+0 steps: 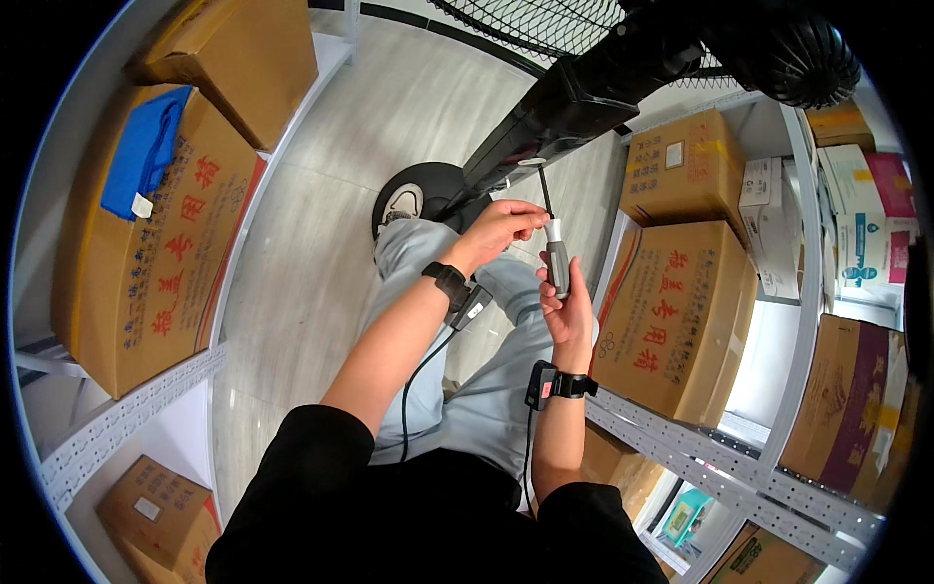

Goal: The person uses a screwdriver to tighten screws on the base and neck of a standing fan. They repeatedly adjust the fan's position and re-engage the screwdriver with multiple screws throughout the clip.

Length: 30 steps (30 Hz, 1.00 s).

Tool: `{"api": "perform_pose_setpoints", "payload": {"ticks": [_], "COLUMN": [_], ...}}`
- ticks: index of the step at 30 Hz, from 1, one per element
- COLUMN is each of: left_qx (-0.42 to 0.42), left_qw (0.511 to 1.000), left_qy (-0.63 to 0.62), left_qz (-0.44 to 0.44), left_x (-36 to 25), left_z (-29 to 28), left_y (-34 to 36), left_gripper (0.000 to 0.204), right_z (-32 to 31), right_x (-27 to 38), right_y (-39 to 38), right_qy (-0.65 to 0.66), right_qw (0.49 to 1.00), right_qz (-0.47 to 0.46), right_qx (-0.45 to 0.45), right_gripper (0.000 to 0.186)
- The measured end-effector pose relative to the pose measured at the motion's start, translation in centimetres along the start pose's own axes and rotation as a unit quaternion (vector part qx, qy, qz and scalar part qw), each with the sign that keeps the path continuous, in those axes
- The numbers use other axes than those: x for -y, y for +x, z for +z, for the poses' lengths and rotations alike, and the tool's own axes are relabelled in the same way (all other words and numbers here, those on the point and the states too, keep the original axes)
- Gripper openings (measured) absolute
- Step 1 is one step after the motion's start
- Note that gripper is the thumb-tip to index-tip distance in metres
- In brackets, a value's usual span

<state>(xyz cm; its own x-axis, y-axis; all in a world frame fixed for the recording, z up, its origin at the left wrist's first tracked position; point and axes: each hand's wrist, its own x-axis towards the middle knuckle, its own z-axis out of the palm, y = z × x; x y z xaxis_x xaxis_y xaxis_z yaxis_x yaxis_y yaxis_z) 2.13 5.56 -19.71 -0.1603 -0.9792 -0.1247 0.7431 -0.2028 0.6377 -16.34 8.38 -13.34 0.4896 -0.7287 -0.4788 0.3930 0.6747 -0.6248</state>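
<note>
The pale grey floor runs between metal shelving stacked with cardboard boxes; ahead of you a black pole leans across the view, with a wire fan cage beyond its upper end. The screwdriver stands between your hands and the pole, its shaft pointing away from you and its tip at or near a small pale piece by the pole; your right hand grasps the grey handle low down; your left hand has its fingertips drawn together beside the shaft, though whether they pinch it cannot be told. To work well here, it would help to keep the shaft square to whatever the tip meets; let the left fingertips steady it lightly, press along the shaft, and turn from the right wrist without tilting.
</note>
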Motion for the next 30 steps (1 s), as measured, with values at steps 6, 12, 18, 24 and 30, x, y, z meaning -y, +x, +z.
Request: {"api": "perform_pose_setpoints", "payload": {"ticks": [6,12,18,24,30], "left_qx": [0.003,-0.004,0.004,0.012,0.012], "left_qw": [1.000,1.000,0.999,0.999,0.999], "left_qy": [-0.017,-0.027,-0.046,-0.048,-0.040], "left_qz": [-0.005,0.006,-0.002,0.002,0.006], "left_x": [0.1,0.2,0.2,0.5,0.3], "left_z": [0.3,0.2,0.0,0.1,0.2], "left_y": [0.2,0.2,0.2,0.2,0.1], "left_gripper": [0.027,0.027,0.027,0.026,0.028], "right_z": [1.8,3.0,0.5,0.5,-0.1], "right_x": [-1.6,-1.9,-1.4,-3.7,-2.6], "right_y": [0.2,-0.1,-0.6,0.5,-0.6], "right_qy": [-0.367,-0.214,-0.275,-0.419,-0.226], "right_qw": [0.854,0.929,0.934,0.801,0.943], "right_qz": [-0.294,-0.224,-0.157,-0.368,-0.164], "right_qx": [-0.220,-0.204,-0.165,-0.219,-0.184], "right_gripper": [0.031,0.037,0.035,0.035,0.036]}}
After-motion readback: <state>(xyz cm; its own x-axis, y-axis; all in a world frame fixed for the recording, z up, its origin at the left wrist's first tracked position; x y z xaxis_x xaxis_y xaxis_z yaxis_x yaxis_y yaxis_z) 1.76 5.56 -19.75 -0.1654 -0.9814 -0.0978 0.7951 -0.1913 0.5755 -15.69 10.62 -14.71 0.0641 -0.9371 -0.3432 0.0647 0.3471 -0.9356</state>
